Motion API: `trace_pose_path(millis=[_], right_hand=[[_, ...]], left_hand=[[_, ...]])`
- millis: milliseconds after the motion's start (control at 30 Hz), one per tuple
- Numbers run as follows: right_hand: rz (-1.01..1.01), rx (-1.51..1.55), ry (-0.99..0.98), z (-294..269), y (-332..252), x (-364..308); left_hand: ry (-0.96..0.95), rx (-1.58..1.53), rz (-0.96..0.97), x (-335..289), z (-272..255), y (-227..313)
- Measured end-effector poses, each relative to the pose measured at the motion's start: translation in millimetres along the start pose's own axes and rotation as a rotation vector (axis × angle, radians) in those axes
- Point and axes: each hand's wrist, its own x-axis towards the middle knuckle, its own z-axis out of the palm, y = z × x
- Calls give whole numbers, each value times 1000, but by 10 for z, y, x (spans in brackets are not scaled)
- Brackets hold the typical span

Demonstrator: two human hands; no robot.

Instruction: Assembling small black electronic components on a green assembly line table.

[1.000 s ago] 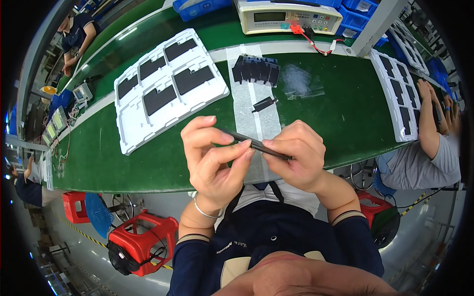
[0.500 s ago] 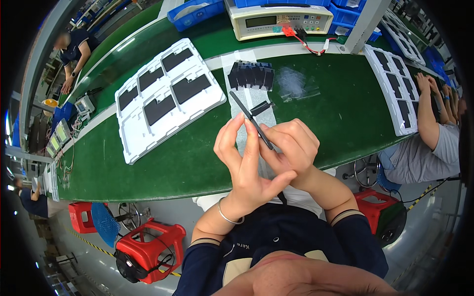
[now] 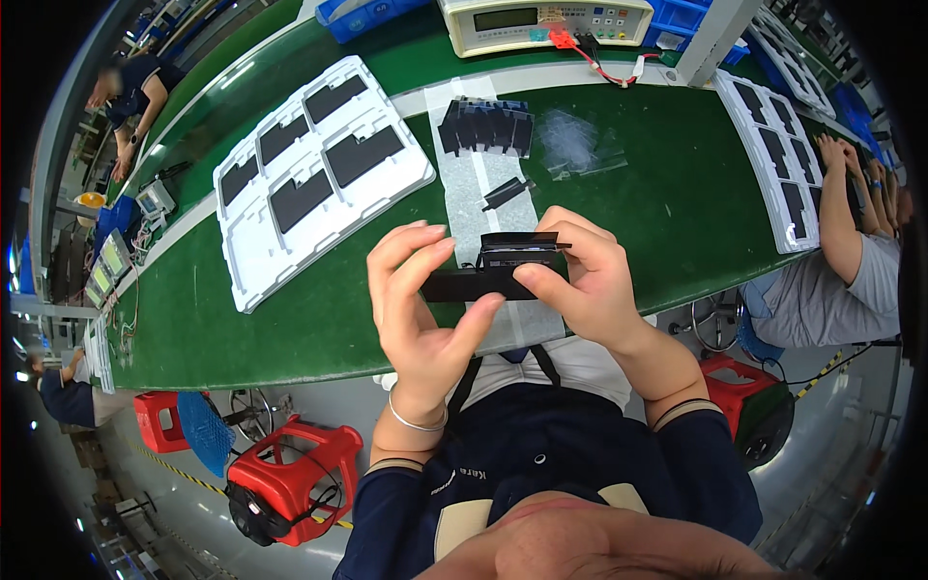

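- Holding a flat black part between both hands, a seated person works above the near edge of a green tabletop.
- The part's long axis runs left to right across the view, roughly level; a smaller black piece sits on its upper right portion.
- The left hand has its fingers clamped on the part's left end, thumb below and fingertips above.
- The right hand has its fingers closed on the right end, thumb pressed on the front face.
- Beneath the hands a white paper strip lies on the tabletop, carrying a row of black parts and one loose black piece.
- A white tray with dark inserts rests to the left; another tray lies to the right, beside a co-worker's arm.
- A beige meter stands at the far edge.
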Motion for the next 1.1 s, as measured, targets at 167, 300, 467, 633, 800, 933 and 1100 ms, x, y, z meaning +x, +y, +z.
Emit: trace_pose_path(millis=[167,300,467,633,800,933,1100], right_hand=[[-9,-69,-28,17,-2,-20],[-40,-131,-33,20,-17,-21],[-55,-161,-36,15,-21,-33],[-97,-184,21,46,-4,-53],[-303,-339,104,101,10,-55],[-494,-448,193,152,77,-76],[-557,-478,231,176,61,-83]], left_hand=[[-31,120,-40,33,1,-5],[8,94,-61,61,24,5],[-6,6,-125,33,6,5],[26,27,-74,25,45,-24],[143,1,-10,21,109,-54],[171,44,49,-28,129,-32],[222,118,97,-39,135,24]])
